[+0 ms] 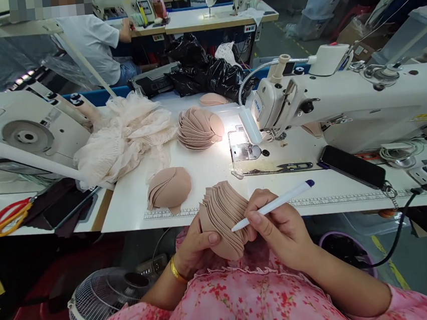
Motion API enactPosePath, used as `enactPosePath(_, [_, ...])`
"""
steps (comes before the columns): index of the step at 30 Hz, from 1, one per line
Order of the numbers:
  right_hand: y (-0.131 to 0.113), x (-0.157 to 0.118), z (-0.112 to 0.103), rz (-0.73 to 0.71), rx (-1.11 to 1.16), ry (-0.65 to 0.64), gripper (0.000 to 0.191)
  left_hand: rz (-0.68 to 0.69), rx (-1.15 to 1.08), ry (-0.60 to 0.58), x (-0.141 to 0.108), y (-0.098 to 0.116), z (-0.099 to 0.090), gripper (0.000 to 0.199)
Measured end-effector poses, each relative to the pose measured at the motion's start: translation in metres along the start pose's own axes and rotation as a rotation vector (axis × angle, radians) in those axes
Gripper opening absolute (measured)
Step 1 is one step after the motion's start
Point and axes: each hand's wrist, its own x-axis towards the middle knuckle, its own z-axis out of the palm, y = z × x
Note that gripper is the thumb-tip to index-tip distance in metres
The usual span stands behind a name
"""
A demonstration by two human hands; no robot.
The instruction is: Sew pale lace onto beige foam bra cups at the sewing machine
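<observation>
My left hand (198,244) grips a fanned stack of beige bra cup pieces (222,217), its thumb pressed on the top one. Between the fingers of my right hand (278,224) is a white marker pen (274,205) with a dark purple end. The pen's lower tip lies over the face of the stack, though I cannot tell if it touches. Just beyond, a smaller pile of beige cups (171,188) rests on the white table. A larger fanned pile (200,127) sits farther back, beside the lit needle plate of the sewing machine (287,100).
Cream lace fabric (128,133) is heaped at the left, near red-and-orange scissors (13,215). A black phone (352,167) lies at the right. Black plastic bags (204,68) stand behind. Below the table are a fan (106,296) and a purple-rimmed bin (345,235). Another person (91,48) sits ahead.
</observation>
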Motion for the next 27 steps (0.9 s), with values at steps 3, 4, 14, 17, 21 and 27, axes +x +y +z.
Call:
enactPosePath(3, [-0.001,-0.002,0.001,-0.013,0.033,-0.022,0.020,-0.053,-0.029,-0.036,0.000,0.001,0.002,0.085])
enactPosePath(4, [-0.001,-0.003,0.000,0.005,0.071,-0.020,0.019,-0.051,-0.028,-0.042,0.000,0.001,0.002,0.083])
enactPosePath(14, [-0.001,-0.003,-0.001,-0.011,0.034,-0.028,0.022,-0.015,-0.072,0.020,-0.003,-0.010,-0.007,0.080])
enactPosePath(17, [-0.002,-0.004,-0.003,0.012,0.070,-0.003,0.025,0.011,-0.091,0.033,-0.003,-0.008,-0.005,0.077])
enactPosePath(21, [-0.001,-0.004,-0.002,-0.037,-0.001,-0.019,0.021,0.036,-0.109,-0.011,-0.001,-0.003,0.002,0.072])
enactPosePath(27, [0.001,-0.006,0.002,-0.020,0.025,-0.063,0.021,0.050,-0.139,-0.004,0.000,-0.004,0.002,0.056])
